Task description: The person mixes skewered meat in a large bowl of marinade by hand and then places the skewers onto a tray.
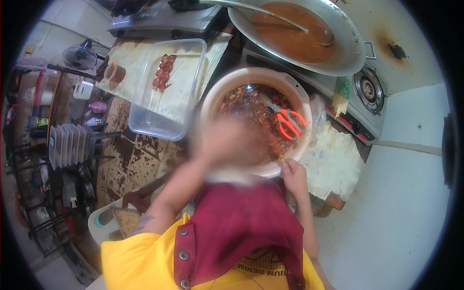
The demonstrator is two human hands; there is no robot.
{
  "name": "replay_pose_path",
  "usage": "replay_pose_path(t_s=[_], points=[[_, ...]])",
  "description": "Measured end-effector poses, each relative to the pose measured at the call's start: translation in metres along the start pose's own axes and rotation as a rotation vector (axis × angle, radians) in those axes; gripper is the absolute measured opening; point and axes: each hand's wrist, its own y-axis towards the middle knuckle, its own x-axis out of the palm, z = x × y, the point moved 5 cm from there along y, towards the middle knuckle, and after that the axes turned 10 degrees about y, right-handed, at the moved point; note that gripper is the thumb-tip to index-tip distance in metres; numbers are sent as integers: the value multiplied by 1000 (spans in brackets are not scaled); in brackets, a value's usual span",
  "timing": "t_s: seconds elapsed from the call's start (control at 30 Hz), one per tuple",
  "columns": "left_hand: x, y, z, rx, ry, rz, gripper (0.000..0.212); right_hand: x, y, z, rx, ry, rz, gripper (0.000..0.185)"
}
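Observation:
A round white plastic tub [253, 74] of dark marinated meat pieces [250, 98] stands before me, with orange-handled scissors [290, 123] lying on the meat. My left hand [228, 139], strongly blurred, is over the tub's near left part; whether it holds anything cannot be told. At the tub's near right rim, my right hand [293, 175] has its fingers closed on what looks like a thin skewer, its tip near the meat. Left of the tub, a clear plastic container [159, 127] holds skewered meat [164, 72] on thin sticks.
A large metal wok [357, 47] of brown sauce with a ladle [268, 14] sits at the back right on a gas stove [378, 127]. Bundled skewers [340, 101] lie on the stove's edge. A small sauce cup [115, 73] stands beyond the container.

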Motion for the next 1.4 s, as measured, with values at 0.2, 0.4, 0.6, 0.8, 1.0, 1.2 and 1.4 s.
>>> replay_pose_path(t_s=[0.2,0.4,0.6,0.8,1.0,1.2,1.4], points=[[15,-9,4,18,94,139,34,0,4,-8,-69,-28,-3,18],[63,3,-16,132,207,330,29,6,3,-19,-137,-57,-2,19],[44,9,-3,277,217,164,19,-1,5,-9,-140,-59,-11,20],[-3,-6,24,222,210,-33,32,0,3,-27,-164,-41,-25,19],[11,4,20,171,141,-28,27,-5,-1,-10,-155,56,5,18],[90,36,-77,-260,-1393,-211,17,-4,-10,-9,-64,367,-1,23],[85,46,-80,-361,-1778,-78,15,13,-21,-15,-4,582,-31,22]])
